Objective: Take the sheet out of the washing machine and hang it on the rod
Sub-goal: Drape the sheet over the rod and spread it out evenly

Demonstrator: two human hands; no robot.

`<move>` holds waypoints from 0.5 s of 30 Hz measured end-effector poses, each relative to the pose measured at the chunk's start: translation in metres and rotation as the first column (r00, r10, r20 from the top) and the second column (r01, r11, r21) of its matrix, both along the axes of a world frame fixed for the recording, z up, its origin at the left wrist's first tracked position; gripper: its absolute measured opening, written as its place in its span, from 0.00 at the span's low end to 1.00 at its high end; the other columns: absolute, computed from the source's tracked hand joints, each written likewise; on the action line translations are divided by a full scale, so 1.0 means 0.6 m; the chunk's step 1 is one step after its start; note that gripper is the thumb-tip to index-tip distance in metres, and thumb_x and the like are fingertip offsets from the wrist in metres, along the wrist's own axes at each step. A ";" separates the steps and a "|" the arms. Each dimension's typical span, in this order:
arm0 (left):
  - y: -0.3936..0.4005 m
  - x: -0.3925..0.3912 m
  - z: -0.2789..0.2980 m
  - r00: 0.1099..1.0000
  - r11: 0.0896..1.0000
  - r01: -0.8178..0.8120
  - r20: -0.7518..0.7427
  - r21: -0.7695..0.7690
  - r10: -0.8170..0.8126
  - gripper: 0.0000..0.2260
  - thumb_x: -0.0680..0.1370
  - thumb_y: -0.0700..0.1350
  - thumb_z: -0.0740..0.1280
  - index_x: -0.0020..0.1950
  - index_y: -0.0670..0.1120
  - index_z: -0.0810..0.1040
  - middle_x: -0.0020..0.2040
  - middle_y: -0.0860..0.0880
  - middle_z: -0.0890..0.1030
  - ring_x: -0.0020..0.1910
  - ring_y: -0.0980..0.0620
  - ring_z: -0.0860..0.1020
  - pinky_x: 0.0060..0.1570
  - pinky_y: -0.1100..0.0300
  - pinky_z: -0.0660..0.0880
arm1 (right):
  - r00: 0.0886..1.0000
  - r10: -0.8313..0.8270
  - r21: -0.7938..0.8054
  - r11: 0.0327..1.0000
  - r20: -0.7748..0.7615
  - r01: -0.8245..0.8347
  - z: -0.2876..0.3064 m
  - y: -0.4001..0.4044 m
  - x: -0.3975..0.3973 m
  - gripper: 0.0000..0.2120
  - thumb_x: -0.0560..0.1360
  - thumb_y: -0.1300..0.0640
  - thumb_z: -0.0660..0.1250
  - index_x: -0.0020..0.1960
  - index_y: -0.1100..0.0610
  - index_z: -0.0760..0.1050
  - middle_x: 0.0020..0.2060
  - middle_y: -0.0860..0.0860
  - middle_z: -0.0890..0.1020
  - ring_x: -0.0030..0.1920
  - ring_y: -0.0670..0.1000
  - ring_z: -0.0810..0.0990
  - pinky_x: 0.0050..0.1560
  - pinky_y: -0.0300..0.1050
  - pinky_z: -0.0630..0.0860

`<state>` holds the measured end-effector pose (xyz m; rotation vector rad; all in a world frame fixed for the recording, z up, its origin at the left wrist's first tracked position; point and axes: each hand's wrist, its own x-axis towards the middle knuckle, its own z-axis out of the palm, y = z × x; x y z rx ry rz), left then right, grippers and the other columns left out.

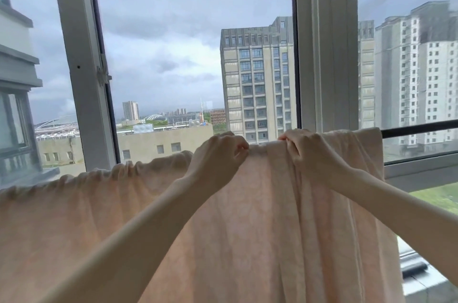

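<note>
A pale pink sheet [247, 216] hangs draped over a dark horizontal rod [421, 129] in front of the window. The sheet hides most of the rod; only its right end shows bare. My left hand [218, 153] pinches the sheet's top fold at the middle. My right hand [307, 149] grips the top fold just to the right of it, where the cloth bunches in vertical pleats. To the left the sheet's gathered top edge [111, 171] slopes down. The washing machine is out of view.
A white window frame stands right behind the rod, with a thick mullion [327, 54] above my right hand and an open casement sash [81, 67] at left. A grey sill [421, 171] runs below the rod at right. Tall buildings lie outside.
</note>
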<state>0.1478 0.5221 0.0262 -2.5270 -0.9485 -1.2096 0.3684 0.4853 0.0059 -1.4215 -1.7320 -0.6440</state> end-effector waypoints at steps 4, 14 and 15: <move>0.012 0.022 -0.012 0.994 1.000 -0.013 0.104 -0.015 0.015 0.07 0.78 0.51 0.67 0.49 0.51 0.83 0.46 0.54 0.81 0.45 0.52 0.79 0.44 0.56 0.73 | 0.998 -0.061 -0.016 0.998 -0.015 0.061 -0.008 -0.011 0.036 0.11 0.80 0.55 0.56 0.55 0.53 0.77 0.51 0.49 0.81 0.55 0.50 0.76 0.58 0.49 0.72; 0.021 0.051 -0.008 0.957 0.974 -0.227 0.182 -0.014 0.226 0.08 0.80 0.45 0.64 0.46 0.42 0.79 0.44 0.45 0.81 0.44 0.43 0.78 0.44 0.51 0.73 | 0.993 -0.097 -0.015 0.995 -0.073 0.097 0.002 -0.001 0.069 0.10 0.80 0.54 0.60 0.51 0.48 0.80 0.46 0.50 0.78 0.49 0.54 0.75 0.50 0.49 0.65; 0.022 0.053 -0.006 0.952 0.971 -0.239 0.190 -0.020 0.239 0.08 0.80 0.44 0.64 0.46 0.41 0.79 0.44 0.44 0.81 0.44 0.43 0.78 0.44 0.52 0.72 | 0.991 -0.125 -0.014 0.992 -0.046 0.125 0.004 0.002 0.067 0.09 0.80 0.56 0.58 0.49 0.50 0.78 0.43 0.50 0.77 0.47 0.54 0.74 0.50 0.49 0.64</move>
